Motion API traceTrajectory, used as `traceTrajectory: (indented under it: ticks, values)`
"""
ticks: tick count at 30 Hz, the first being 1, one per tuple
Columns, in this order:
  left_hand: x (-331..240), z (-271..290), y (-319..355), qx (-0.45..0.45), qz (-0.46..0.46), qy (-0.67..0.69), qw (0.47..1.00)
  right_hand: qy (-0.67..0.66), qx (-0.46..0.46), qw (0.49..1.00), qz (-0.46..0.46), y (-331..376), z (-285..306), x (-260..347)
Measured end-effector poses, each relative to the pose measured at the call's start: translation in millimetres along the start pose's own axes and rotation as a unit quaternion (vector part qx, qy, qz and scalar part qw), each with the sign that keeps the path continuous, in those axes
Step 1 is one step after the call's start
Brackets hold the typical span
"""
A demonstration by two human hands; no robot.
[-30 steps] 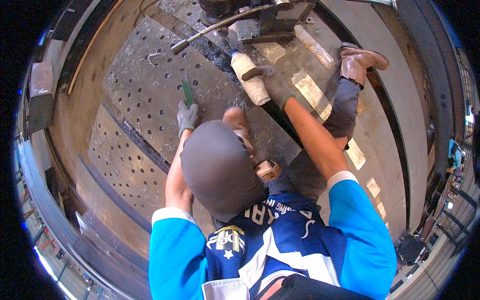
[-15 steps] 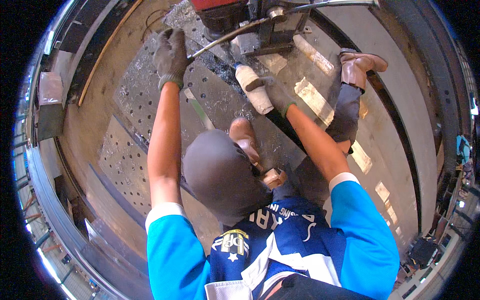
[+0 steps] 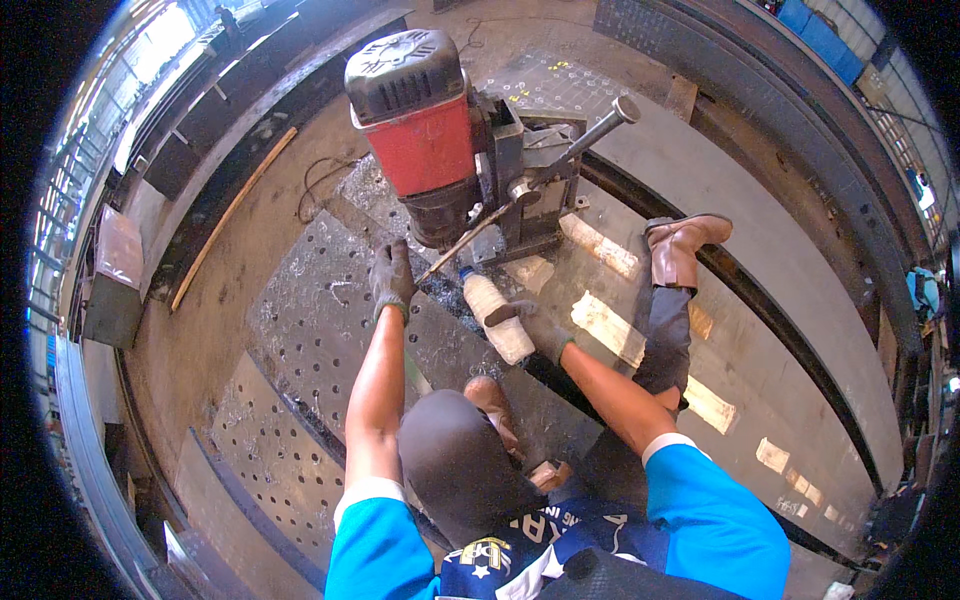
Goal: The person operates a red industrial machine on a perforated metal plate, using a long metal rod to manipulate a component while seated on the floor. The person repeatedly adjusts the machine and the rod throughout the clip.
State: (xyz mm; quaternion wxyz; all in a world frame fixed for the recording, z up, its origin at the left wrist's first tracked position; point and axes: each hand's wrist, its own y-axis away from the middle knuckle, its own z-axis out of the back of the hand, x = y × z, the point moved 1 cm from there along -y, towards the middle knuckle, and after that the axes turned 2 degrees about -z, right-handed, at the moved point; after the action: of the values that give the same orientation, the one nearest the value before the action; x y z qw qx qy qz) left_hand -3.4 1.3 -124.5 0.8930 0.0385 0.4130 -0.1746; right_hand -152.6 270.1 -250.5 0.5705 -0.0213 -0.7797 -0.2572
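In a dark glove, my left hand [image 3: 393, 279] is at the near end of a metal feed lever [image 3: 462, 243] on a red-and-black drilling machine [image 3: 418, 140]. The glove hides the lever's tip. My right hand [image 3: 537, 328], gloved too, is closed around a pale, cloth-wrapped-looking bottle [image 3: 486, 305] with a blue cap. The tilted bottle has its cap end toward the machine's base. Beneath the machine lies a steel plate [image 3: 300, 290] with many round holes and scattered metal shavings. The drill's tip is hidden from view.
My brown boots [image 3: 678, 255] are on the steel, one out to the right. A second lever with a knob [image 3: 627, 110] juts right from the machine. A long thin bar [image 3: 232, 222] lies at left. Long dark steel beams [image 3: 740, 90] stand at the far right.
The view has tilted up, bringing the whole machine into sight. My left hand has come closer to the bottle, along with the lever's near end. The right hand still grips the bottle.
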Motion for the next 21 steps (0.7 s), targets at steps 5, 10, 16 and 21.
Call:
traceTrajectory:
  ticks: [5,10,16,21]
  values:
    - [-2,1,5,-0.010,0.011,0.016,1.000,0.156,-0.002,0.987,0.029,17,-12,33]
    - [-6,5,8,-0.009,0.014,-0.032,0.999,0.012,-0.020,0.999,0.034,11,-20,14]
    - [-4,2,6,0.002,0.013,-0.025,1.000,-0.020,-0.034,0.999,0.008,-3,-12,-7]
    - [-2,0,6,-0.008,-0.003,-0.004,1.000,-0.059,0.000,0.998,-0.037,1,-18,4]
